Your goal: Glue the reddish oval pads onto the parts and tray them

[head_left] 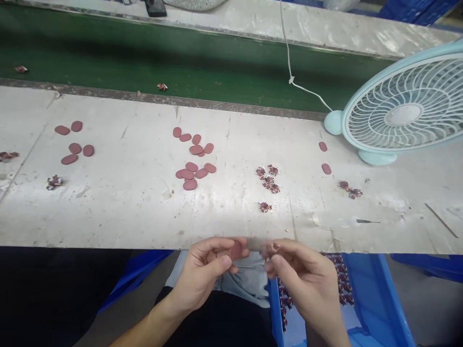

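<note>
Near the bench's front edge, my left hand [208, 272] pinches a dark red oval disc [236, 250] between thumb and fingers. Just to its right, my right hand [302, 272] grips a small figurine [270, 248] in brownish red and white, slightly blurred. The two pieces are apart, with a narrow gap between the hands. Beyond them on the bench lie several red oval discs [190, 184] in loose groups. A cluster of small figurines [268, 182] sits ahead of my right hand, and a single figurine [265, 207] lies closer to me.
A light blue fan [403, 115] stands at the right, its white cable [288, 53] crossing the green belt [217, 62]. A thin dark tool [368, 221] lies on the bench [126, 207]. Below the edge, a blue bin [383, 289] holds rows of figurines.
</note>
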Available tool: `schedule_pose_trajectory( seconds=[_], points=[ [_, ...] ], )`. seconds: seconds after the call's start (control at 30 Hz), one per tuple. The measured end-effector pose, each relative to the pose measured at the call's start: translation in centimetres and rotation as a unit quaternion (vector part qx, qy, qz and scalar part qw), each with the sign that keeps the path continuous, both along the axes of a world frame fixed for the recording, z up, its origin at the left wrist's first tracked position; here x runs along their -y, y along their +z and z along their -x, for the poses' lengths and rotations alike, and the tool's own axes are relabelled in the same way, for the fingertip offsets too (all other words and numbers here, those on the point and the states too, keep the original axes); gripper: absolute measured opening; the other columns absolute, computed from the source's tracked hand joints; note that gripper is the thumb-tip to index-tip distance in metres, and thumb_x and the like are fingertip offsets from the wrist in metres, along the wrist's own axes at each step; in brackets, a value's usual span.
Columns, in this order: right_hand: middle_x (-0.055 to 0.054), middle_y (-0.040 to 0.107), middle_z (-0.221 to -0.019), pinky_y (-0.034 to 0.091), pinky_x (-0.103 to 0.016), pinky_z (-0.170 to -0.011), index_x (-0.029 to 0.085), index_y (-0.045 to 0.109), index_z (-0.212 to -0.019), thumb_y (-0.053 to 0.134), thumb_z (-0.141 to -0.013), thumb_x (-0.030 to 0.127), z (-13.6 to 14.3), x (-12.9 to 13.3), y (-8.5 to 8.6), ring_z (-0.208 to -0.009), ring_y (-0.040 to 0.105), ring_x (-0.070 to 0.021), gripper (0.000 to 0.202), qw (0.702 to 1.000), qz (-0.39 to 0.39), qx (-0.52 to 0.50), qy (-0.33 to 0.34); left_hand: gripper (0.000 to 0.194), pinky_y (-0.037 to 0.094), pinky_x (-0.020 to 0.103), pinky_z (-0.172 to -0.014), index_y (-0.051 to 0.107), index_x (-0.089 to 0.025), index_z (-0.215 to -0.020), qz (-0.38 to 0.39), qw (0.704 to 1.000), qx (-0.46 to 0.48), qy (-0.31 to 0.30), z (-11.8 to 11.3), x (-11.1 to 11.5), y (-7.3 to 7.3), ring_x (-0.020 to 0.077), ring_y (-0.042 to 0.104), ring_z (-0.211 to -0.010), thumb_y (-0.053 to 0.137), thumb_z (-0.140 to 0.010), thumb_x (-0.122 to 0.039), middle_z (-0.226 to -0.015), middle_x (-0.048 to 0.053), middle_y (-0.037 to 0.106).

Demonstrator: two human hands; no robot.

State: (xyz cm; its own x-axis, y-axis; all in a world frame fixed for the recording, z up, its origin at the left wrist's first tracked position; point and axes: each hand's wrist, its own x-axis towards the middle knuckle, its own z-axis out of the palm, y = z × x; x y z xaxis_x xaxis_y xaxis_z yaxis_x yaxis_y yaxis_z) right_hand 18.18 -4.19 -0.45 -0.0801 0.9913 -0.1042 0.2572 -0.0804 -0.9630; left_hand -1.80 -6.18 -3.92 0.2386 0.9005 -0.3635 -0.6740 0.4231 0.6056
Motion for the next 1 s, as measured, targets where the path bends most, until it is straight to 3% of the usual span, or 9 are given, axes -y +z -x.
schedule_pose_trajectory(
  seconds=[0.1, 0.23, 0.5, 0.7, 0.87, 1.0],
  points=[
    [0.000, 0.077, -0.085, 0.062, -0.022, -0.057, 0.029, 0.073, -0.105, 0.068, -0.092, 0.020, 1.6, 1.2, 0.4, -0.063, 0.073, -0.0131, 0.017, 0.996, 0.035, -0.086, -0.005, 0.023, 0.061, 0.021, -0.076, 0.078, -0.025, -0.104, -0.016, 1.000, -0.005, 0.001, -0.3, 0.0, 0.0, 0.0218, 0.074, -0.107, 0.076, -0.084, -0.014, -0.120, 0.007, 0.078],
    [0.000, 0.079, -0.085, 0.062, -0.020, -0.060, 0.027, 0.074, -0.104, 0.069, -0.090, 0.017, 3.0, 1.2, 0.5, -0.064, 0.072, -0.0116, 0.019, 0.998, 0.007, -0.056, 0.001, 0.024, 0.061, 0.028, -0.089, 0.077, -0.024, -0.104, -0.020, 1.000, 0.006, -0.003, -0.5, -0.2, 0.1, 0.0198, 0.074, -0.105, 0.077, -0.083, -0.013, -0.119, 0.007, 0.078],
    [0.000, 0.079, -0.085, 0.061, -0.016, -0.057, 0.024, 0.074, -0.102, 0.069, -0.087, 0.015, 2.9, 0.7, 1.0, -0.062, 0.072, -0.0103, 0.018, 0.999, 0.001, -0.017, 0.032, 0.015, 0.060, 0.026, -0.086, 0.077, -0.021, -0.089, 0.016, 1.000, -0.007, 0.006, -0.8, -0.1, 0.1, 0.0169, 0.076, -0.095, 0.081, -0.079, -0.011, -0.113, 0.006, 0.080],
    [0.000, 0.077, -0.080, 0.063, -0.020, -0.062, 0.022, 0.072, -0.095, 0.069, -0.087, 0.015, 3.4, 0.6, 0.6, -0.064, 0.074, -0.0124, 0.011, 0.996, 0.043, -0.077, 0.020, 0.009, 0.058, 0.032, -0.090, 0.077, -0.018, -0.071, 0.025, 0.997, -0.059, 0.034, -1.0, 0.0, 0.2, 0.0223, 0.076, -0.096, 0.086, -0.074, -0.018, -0.101, 0.009, 0.082],
    [0.000, 0.077, -0.080, 0.063, -0.020, -0.062, 0.022, 0.071, -0.093, 0.070, -0.088, 0.016, 3.6, 0.7, 0.4, -0.065, 0.074, -0.0123, 0.008, 0.991, 0.061, -0.116, 0.004, 0.009, 0.057, 0.039, -0.095, 0.078, -0.019, -0.070, 0.021, 0.996, -0.072, 0.039, -1.1, 0.0, 0.3, 0.0278, 0.074, -0.104, 0.086, -0.074, -0.020, -0.097, 0.010, 0.082],
    [-0.002, 0.077, -0.079, 0.062, -0.020, -0.062, 0.022, 0.072, -0.093, 0.071, -0.088, 0.021, 3.6, 0.8, 0.2, -0.066, 0.074, -0.0132, 0.005, 0.988, 0.085, -0.130, -0.004, 0.008, 0.056, 0.038, -0.098, 0.078, -0.019, -0.071, 0.023, 0.995, -0.090, 0.033, -1.3, -0.2, 0.1, 0.0279, 0.072, -0.111, 0.085, -0.075, -0.021, -0.098, 0.009, 0.082]
  ],
)
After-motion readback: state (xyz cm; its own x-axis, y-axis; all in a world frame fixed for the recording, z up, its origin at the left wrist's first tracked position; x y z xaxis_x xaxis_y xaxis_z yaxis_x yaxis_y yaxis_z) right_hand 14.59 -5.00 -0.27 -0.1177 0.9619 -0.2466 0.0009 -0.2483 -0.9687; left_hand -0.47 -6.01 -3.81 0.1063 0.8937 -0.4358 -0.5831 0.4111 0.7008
